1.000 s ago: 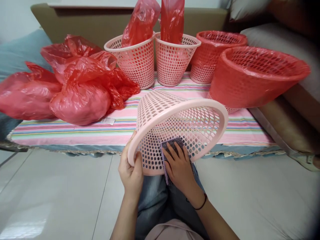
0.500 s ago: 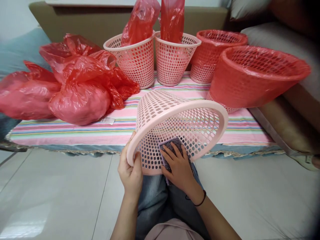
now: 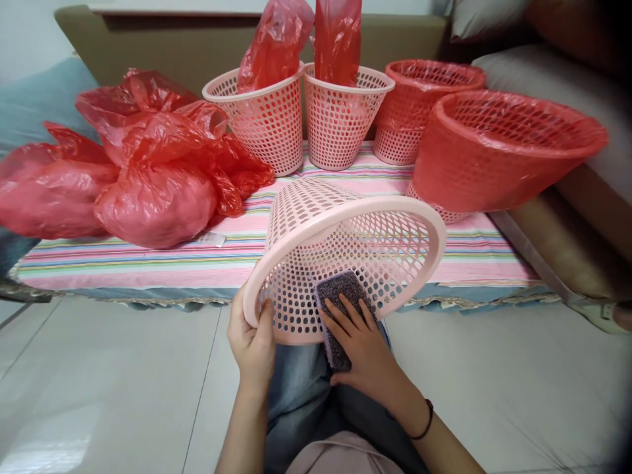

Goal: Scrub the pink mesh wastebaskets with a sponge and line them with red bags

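Note:
A pink perforated plastic basket (image 3: 316, 224) lies tilted on its side over my lap, its mouth facing me and to the right. My left hand (image 3: 253, 345) grips its rim at the lower left, thumb inside. My right hand (image 3: 363, 345) presses a grey-purple cloth (image 3: 340, 296) flat against the inside wall near the rim, fingers stretched over it.
A low striped pink table (image 3: 148, 260) stands ahead. On it are crumpled red plastic bags (image 3: 148, 171), two upright pink baskets (image 3: 266, 122) with red bags stuffed in, and two baskets lined with red bags (image 3: 494, 158) at the right. Pale tiled floor (image 3: 99, 382) surrounds me; a sofa is at far right.
My right hand has slid the cloth down toward the rim, so more of the cloth shows. The basket has shifted slightly left and down with my left hand.

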